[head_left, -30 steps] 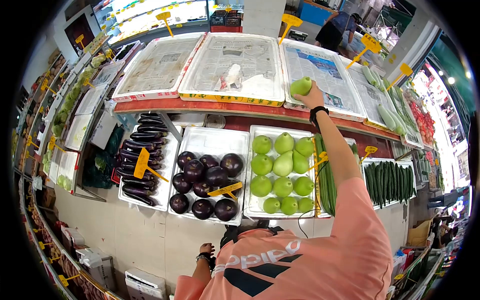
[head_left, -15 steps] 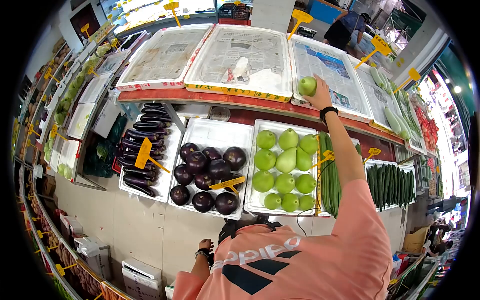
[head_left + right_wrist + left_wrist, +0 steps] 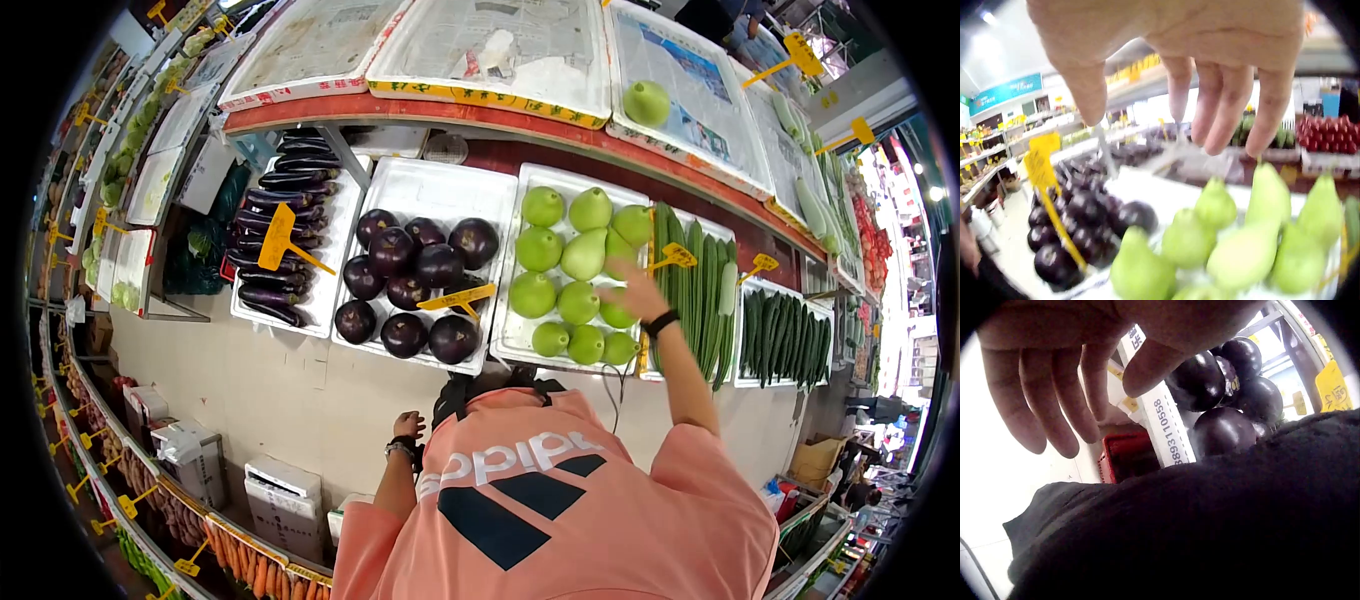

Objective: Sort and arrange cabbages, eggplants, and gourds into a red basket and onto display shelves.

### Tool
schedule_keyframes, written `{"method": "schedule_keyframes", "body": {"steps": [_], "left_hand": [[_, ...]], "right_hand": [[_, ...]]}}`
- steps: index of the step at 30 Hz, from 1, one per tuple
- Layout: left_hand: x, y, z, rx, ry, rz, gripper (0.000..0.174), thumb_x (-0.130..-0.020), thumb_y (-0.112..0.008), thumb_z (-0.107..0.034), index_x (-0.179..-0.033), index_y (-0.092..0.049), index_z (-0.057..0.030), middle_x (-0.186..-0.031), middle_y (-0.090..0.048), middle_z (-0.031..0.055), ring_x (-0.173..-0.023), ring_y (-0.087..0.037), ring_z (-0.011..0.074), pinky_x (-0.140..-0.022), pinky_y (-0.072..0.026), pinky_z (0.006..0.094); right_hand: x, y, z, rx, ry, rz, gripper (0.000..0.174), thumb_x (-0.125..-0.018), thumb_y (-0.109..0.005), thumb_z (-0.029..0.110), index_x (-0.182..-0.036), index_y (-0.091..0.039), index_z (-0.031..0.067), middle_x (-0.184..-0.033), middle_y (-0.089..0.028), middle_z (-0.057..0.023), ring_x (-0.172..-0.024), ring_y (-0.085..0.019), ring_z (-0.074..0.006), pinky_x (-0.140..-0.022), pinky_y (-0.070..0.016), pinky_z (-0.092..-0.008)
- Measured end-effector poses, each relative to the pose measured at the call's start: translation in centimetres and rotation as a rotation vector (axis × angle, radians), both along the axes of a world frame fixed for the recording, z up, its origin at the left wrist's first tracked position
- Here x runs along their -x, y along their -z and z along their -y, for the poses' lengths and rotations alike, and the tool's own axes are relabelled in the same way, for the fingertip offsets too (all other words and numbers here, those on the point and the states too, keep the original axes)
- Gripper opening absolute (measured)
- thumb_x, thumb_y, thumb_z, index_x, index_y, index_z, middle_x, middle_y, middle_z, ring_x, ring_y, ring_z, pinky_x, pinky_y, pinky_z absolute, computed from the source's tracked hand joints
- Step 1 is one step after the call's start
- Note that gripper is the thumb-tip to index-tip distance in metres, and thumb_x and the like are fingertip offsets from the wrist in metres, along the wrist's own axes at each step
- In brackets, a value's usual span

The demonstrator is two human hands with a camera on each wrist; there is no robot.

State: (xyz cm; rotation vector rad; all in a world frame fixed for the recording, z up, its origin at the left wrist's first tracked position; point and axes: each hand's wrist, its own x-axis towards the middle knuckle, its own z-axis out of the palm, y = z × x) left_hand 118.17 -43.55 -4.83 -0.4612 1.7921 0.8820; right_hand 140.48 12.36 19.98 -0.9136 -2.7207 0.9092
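Note:
My right hand (image 3: 636, 292) reaches over a white foam box (image 3: 508, 335) of pear-shaped green gourds (image 3: 582, 256). It is blurred and holds nothing. In the right wrist view its fingers (image 3: 1213, 112) spread downward above the gourds. One single green gourd (image 3: 646, 103) lies on the newspaper-lined foam tray (image 3: 668, 62) on the upper shelf. My left hand (image 3: 409, 425) hangs beside my body with relaxed fingers. The left wrist view shows it near a box of round dark eggplants (image 3: 1222, 431), holding nothing.
Round eggplants (image 3: 404, 334) and long eggplants (image 3: 283, 212) fill boxes to the left. Ridged green gourds (image 3: 690, 290) and cucumbers (image 3: 785, 335) lie to the right. Yellow price tags (image 3: 276, 240) stick up among them. The red shelf edge (image 3: 480, 117) runs above the lower boxes.
My right hand has let go of the gourd on the upper tray and moved down and back over the gourd box. The head view has tilted downward. My left hand still hangs.

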Motion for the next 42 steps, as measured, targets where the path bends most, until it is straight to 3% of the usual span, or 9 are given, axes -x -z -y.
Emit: {"method": "schedule_keyframes", "body": {"steps": [3,10,13,19,26,30,33,36,42], "left_hand": [[-0.1,0.6,1.1,0.035,0.020,0.046,0.039,-0.099,-0.053,-0.025,-0.133,-0.055,-0.0057,-0.120,-0.068,0.0143,-0.099,-0.067,0.0281,-0.073,-0.0536,0.0421],[2.2,-0.1,1.9,0.115,0.184,0.043,0.043,-0.096,-0.053,-0.032,-0.131,-0.057,-0.0065,-0.119,-0.069,0.0107,-0.094,-0.066,0.0238,-0.065,-0.0495,0.0377],[3.8,-0.3,1.5,0.059,0.140,0.008,0.035,-0.097,-0.056,-0.026,-0.126,-0.058,-0.0066,-0.116,-0.070,0.0139,-0.095,-0.069,0.0279,-0.075,-0.0560,0.0450],[6.6,-2.7,-2.9,-0.035,0.348,-0.179,0.033,-0.097,-0.058,-0.026,-0.120,-0.061,-0.0033,-0.106,-0.072,0.0129,-0.085,-0.071,0.0233,-0.064,-0.0568,0.0349],[6.2,-8.0,-12.2,-0.445,0.795,-0.551,0.033,-0.092,-0.069,-0.022,-0.117,-0.065,-0.0012,-0.093,-0.073,0.0130,-0.081,-0.071,0.0220,-0.076,-0.0574,0.0335],[3.0,-14.0,-20.0,-0.708,1.077,-0.670,0.088,-0.072,-0.090,-0.030,-0.141,-0.044,-0.0016,-0.124,-0.060,0.0184,-0.107,-0.064,0.0280,-0.084,-0.0561,0.0371],[-1.6,-23.8,-25.2,-0.761,1.142,-0.620,0.119,-0.062,-0.095,-0.030,-0.154,-0.025,-0.0026,-0.146,-0.038,0.0221,-0.123,-0.053,0.0349,-0.095,-0.0516,0.0423],[-3.3,-24.3,-27.3,-1.008,1.170,-0.603,0.108,-0.062,-0.094,-0.018,-0.148,-0.031,-0.0010,-0.135,-0.053,0.0188,-0.119,-0.058,0.0280,-0.095,-0.0514,0.0372],[-4.4,-24.1,-27.4,-1.064,1.103,-0.464,0.095,-0.061,-0.094,-0.012,-0.139,-0.041,-0.0016,-0.130,-0.057,0.0154,-0.117,-0.058,0.0225,-0.097,-0.0490,0.0355]], "right_hand": [[-3.9,8.8,6.7,-0.050,-0.218,0.352,0.081,-0.072,-0.081,0.049,-0.136,-0.053,0.0074,-0.127,-0.061,-0.0219,-0.121,-0.056,-0.0380,-0.104,-0.0452,-0.0487],[-3.1,16.7,12.9,-0.214,-0.082,0.391,0.071,-0.073,-0.081,0.040,-0.132,-0.054,0.0127,-0.115,-0.066,-0.0139,-0.110,-0.062,-0.0322,-0.095,-0.0434,-0.0452],[-2.0,18.2,13.0,-0.196,-0.054,0.372,0.061,-0.076,-0.078,0.040,-0.126,-0.057,0.0123,-0.110,-0.067,-0.0132,-0.105,-0.064,-0.0311,-0.093,-0.0437,-0.0449],[-0.2,18.5,12.9,-0.308,-0.172,0.389,0.049,-0.078,-0.074,0.038,-0.116,-0.063,0.0082,-0.097,-0.070,-0.0119,-0.087,-0.068,-0.0285,-0.088,-0.0454,-0.0424],[-1.6,10.0,14.2,-0.283,0.036,0.125,0.044,-0.078,-0.074,0.038,-0.107,-0.064,0.0063,-0.085,-0.068,-0.0133,-0.081,-0.068,-0.0320,-0.084,-0.0484,-0.0437],[-2.3,0.1,15.9,-0.246,0.108,-0.007,0.050,-0.077,-0.074,0.045,-0.106,-0.066,0.0051,-0.081,-0.067,-0.0142,-0.077,-0.067,-0.0349,-0.078,-0.0510,-0.0441],[-2.7,-5.3,17.3,-0.214,0.180,-0.057,0.050,-0.078,-0.072,0.049,-0.102,-0.066,0.0062,-0.079,-0.068,-0.0141,-0.073,-0.066,-0.0364,-0.071,-0.0515,-0.0451],[-2.6,-8.8,18.7,-0.186,0.240,-0.107,0.046,-0.080,-0.072,0.049,-0.100,-0.065,0.0084,-0.078,-0.067,-0.0133,-0.071,-0.066,-0.0371,-0.066,-0.0504,-0.0457],[-3.0,-9.4,19.5,-0.162,0.307,-0.102,0.052,-0.082,-0.070,0.054,-0.106,-0.063,0.0078,-0.083,-0.068,-0.0143,-0.073,-0.066,-0.0383,-0.067,-0.0520,-0.0466]]}}
